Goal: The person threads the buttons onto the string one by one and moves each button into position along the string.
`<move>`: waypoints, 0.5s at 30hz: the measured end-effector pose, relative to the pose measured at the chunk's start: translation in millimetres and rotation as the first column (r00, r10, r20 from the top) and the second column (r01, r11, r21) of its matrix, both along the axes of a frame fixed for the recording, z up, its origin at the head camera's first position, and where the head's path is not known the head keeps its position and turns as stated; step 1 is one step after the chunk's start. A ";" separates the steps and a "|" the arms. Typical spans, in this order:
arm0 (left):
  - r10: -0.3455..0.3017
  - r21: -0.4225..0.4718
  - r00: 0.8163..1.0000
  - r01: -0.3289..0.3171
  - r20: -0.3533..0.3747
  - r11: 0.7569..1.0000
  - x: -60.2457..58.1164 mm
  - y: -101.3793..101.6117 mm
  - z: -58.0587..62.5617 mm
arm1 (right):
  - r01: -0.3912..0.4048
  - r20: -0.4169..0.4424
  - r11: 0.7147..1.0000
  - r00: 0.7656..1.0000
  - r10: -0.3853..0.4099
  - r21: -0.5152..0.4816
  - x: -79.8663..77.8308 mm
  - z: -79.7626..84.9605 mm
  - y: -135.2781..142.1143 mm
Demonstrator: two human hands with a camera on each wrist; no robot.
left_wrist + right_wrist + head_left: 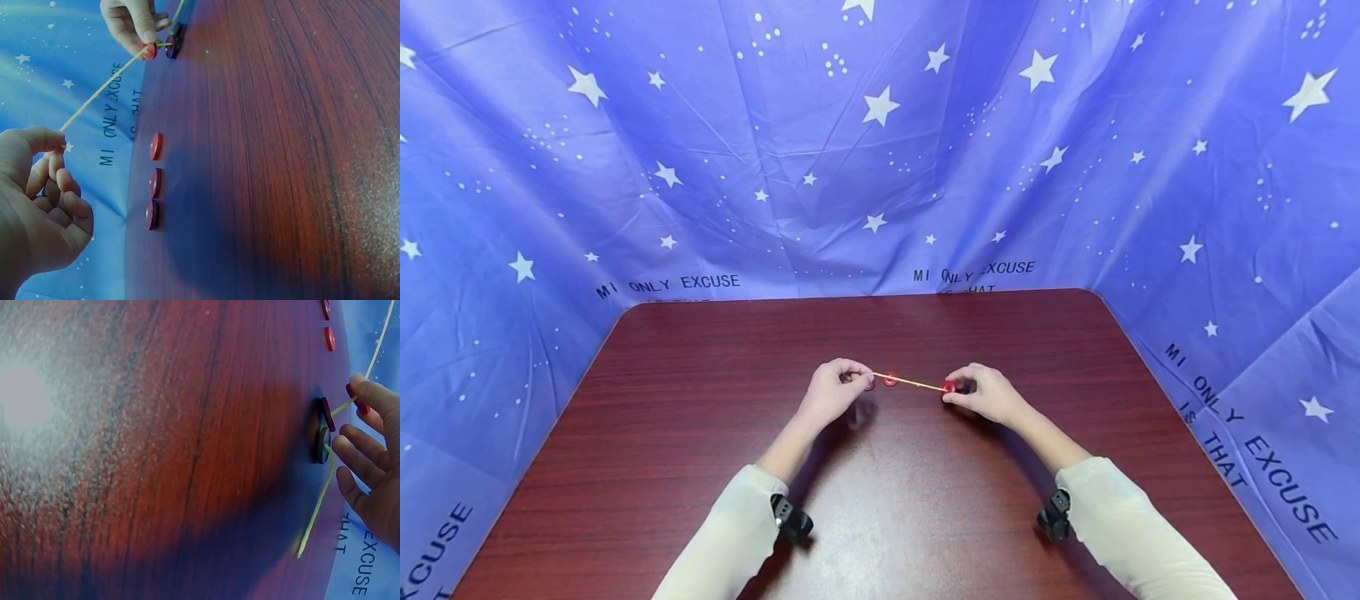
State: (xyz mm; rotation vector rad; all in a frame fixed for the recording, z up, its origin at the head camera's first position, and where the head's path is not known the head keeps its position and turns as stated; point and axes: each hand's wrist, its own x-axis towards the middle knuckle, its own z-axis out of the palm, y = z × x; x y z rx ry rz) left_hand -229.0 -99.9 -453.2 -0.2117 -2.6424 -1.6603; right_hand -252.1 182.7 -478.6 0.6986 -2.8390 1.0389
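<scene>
Between thumb and index fingertip, my left hand (833,393) pinches one end of a thin yellow cord (910,382). The cord runs fairly straight across to my right hand (992,393), whose thumb and index finger pinch a red button (150,51) threaded on it. Beyond that button the cord passes through a dark red button (327,414) and a dark greenish button (322,445), both at the tabletop below the right fingers. The cord's tail (315,512) trails past them. The other right fingers are spread loosely.
Three loose buttons lie in a row on the table: a bright red button (155,146), a darker red button (155,183) and another dark red button (152,214). The brown wood-grain table (880,517) is bordered by a blue starry curtain (805,125).
</scene>
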 end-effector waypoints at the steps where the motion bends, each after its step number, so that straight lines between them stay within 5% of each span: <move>1: 0.000 -0.003 1.000 0.000 0.002 1.000 0.0 -0.2 0.0 | 0.000 -0.006 1.000 1.000 0.000 0.008 -0.1 -0.5 0.5; 15: -0.001 -0.023 1.000 0.001 -0.004 1.000 2.3 -0.8 -1.2 | 0.013 -0.036 0.997 0.999 -0.011 0.072 1.1 -4.9 2.0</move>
